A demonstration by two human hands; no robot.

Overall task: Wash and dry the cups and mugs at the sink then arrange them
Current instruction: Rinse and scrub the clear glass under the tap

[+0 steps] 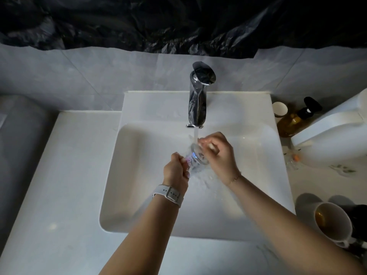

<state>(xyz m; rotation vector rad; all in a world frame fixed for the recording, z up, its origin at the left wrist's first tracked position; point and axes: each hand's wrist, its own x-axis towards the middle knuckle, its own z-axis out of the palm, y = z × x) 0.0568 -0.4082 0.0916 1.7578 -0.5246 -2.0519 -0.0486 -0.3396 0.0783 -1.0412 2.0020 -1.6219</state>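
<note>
A white surface (pixel 65 175) fills the lower left of the frame and wraps around a white rectangular sink (pixel 139 175) at centre. Behind it, pale marbled wall tiles (pixel 99 76) run across the middle of the frame; crumpled black plastic sheeting (pixel 178 22) covers the wall along the top.

A chrome tap (pixel 197 96) stands at the back centre of the sink, with a stream of water (pixel 195 135) running from its spout.

At the upper right, an amber pump bottle (pixel 294 120) with a black head lies tilted beside a small white-rimmed cup (pixel 279 109). A large white object (pixel 337 132) occupies the right edge; its identity cannot be told. At the lower right, a white mug (pixel 333 223) with brownish residue inside leans next to a dark mug (pixel 359 213).

A clear glass cup (pixel 196 159) is held under the stream, above the sink's centre. The left hand (pixel 176 169), with a white watch on the wrist, grips its lower end. The right hand (pixel 218 151) has its fingers curled at the cup's rim. Both forearms cross the sink's front edge.
</note>
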